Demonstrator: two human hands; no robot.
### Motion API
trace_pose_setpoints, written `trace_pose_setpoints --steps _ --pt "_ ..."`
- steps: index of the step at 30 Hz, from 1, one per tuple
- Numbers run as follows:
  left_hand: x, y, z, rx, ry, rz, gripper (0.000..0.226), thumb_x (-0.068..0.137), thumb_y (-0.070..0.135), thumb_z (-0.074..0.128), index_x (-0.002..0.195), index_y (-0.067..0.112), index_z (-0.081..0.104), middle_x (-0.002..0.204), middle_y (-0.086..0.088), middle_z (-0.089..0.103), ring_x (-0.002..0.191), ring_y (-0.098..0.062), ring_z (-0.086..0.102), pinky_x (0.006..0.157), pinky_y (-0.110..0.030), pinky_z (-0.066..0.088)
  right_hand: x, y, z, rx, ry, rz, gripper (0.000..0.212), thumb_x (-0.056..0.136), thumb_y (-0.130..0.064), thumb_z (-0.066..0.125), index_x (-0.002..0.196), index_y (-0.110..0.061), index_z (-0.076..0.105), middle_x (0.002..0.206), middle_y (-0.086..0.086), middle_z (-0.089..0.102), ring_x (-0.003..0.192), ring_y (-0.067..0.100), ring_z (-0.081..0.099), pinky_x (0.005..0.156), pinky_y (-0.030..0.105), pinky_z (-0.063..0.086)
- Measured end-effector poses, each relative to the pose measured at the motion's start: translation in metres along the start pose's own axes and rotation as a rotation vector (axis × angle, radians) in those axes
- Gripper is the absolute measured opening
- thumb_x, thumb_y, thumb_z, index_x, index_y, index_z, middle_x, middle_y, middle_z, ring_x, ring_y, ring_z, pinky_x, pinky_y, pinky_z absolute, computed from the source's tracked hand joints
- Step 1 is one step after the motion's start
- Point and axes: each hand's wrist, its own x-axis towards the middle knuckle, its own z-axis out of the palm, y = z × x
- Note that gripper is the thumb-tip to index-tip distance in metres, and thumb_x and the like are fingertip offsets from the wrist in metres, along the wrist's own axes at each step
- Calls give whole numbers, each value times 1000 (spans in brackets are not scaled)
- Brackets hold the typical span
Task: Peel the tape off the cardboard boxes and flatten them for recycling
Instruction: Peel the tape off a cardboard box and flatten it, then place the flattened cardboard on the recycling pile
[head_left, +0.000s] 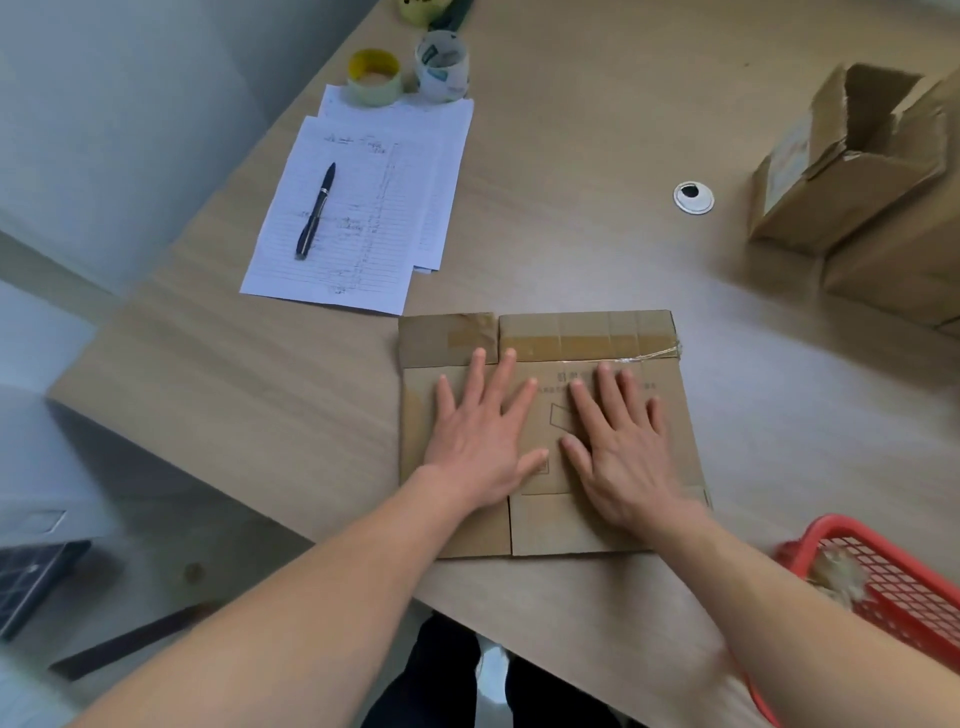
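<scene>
A flattened brown cardboard box (550, 431) lies on the light wood-grain table (571, 249), near its front edge, directly under both hands. The left hand (483, 441) rests palm-down on the left half of the cardboard, fingers straight and spread, the fingertips reaching up to the fold line where the far flaps begin. The right hand (618, 452) lies flat on the right half just beside it, fingers also straight and slightly fanned, tips touching the printed area below a strip of clear tape (644, 356) that runs along the far fold and frays at the box's right edge. Neither hand curls around anything; both press the cardboard with open palms. Both bare forearms reach in from the bottom of the view, converging toward the box. To the far right stand still-assembled brown cardboard boxes (862, 192) with open flaps, well apart from the hands. A red plastic mesh basket (883, 582) sits at the lower right beside the right forearm. Lined white paper sheets (363, 218) with a black pen (316, 210) lie farther back on the left, with two rolls of tape (405, 75) behind them.
</scene>
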Motion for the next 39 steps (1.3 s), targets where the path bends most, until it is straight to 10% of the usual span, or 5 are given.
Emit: trace_pose_setpoints --steps 20,26,31,39 --pt "0 -5 20 -19 87 -116 85 89 80 26 158 38 -2 163 1 -27 150 -24 -25 120 -57 -8 3 -1 11 87 123 89 72 93 -64 27 157 -29 26 167 7 12 154 25 9 120 51 14" --pt "-71 -2 46 -202 106 -445 84 85 84 26 155 45 -1 162 -6 -28 150 -31 -23 122 -52 -2 -10 13 -1 339 279 370 66 79 -53 67 131 -16 49 142 18 39 135 38 37 103 56 38" --pt "-82 10 26 -613 245 -647 85 80 54 76 151 39 32 165 0 -11 152 -29 6 123 -41 20 -29 8 -23 458 181 580 64 69 -44 81 120 -20 51 121 9 56 117 40 51 95 52 45" --pt "-145 -14 10 -768 376 -755 92 74 36 86 151 21 39 143 -3 38 133 -22 38 113 -30 31 -40 -5 -48 760 88 611 62 66 -36 88 119 -19 60 116 5 71 101 30 66 90 43 53"
